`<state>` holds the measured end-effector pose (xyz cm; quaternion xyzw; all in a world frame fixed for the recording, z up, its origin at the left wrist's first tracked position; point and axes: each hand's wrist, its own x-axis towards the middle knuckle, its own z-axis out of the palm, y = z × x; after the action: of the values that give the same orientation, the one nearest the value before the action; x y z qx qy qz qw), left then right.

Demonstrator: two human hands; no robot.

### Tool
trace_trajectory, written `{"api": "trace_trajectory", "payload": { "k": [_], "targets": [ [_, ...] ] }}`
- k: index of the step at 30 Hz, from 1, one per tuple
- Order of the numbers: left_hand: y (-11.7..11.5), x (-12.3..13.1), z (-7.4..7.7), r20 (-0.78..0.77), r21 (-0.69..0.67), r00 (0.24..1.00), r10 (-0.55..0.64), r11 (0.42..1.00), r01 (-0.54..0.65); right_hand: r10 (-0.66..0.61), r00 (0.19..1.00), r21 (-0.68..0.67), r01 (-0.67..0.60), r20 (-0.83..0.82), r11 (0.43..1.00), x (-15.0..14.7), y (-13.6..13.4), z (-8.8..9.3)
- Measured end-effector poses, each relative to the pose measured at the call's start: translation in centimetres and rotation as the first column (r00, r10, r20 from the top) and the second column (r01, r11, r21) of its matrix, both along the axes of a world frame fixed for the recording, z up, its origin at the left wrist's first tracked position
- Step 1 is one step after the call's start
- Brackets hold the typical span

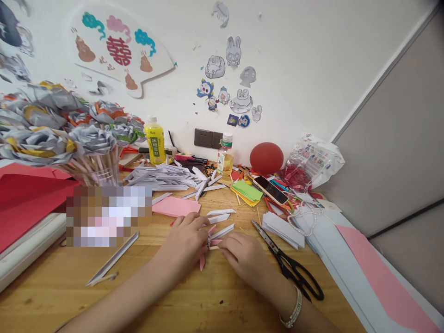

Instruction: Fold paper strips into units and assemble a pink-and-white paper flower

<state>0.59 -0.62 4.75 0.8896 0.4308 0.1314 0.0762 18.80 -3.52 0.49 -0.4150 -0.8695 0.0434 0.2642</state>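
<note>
My left hand [187,240] and my right hand [243,256] meet on the wooden table [173,305], fingers curled together around a small folded pink and white paper piece [213,240]. Pointed paper strips stick out from between the fingers. A pink tip [202,262] pokes out below my left hand. Loose folded white strips [220,215] lie just beyond the hands. A pink paper sheet [175,206] rests behind my left hand. A bead bracelet [293,312] circles my right wrist.
Black-handled scissors [287,266] lie right of my right hand. A pile of white folded strips [163,178], a yellow bottle [155,141], a phone [270,189], a red ball [266,158], green paper [247,190], paper flowers in a jar [93,171], red paper [24,199].
</note>
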Motion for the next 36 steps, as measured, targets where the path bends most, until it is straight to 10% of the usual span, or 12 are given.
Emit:
{"api": "trace_trajectory", "payload": {
  "k": [36],
  "targets": [
    [0.5,-0.2,-1.6,0.118,-0.240,0.992,0.037,0.971,-0.008,-0.043,0.999,-0.031,0.042,-0.014,0.999,0.4,0.3,1.5]
  ]
}}
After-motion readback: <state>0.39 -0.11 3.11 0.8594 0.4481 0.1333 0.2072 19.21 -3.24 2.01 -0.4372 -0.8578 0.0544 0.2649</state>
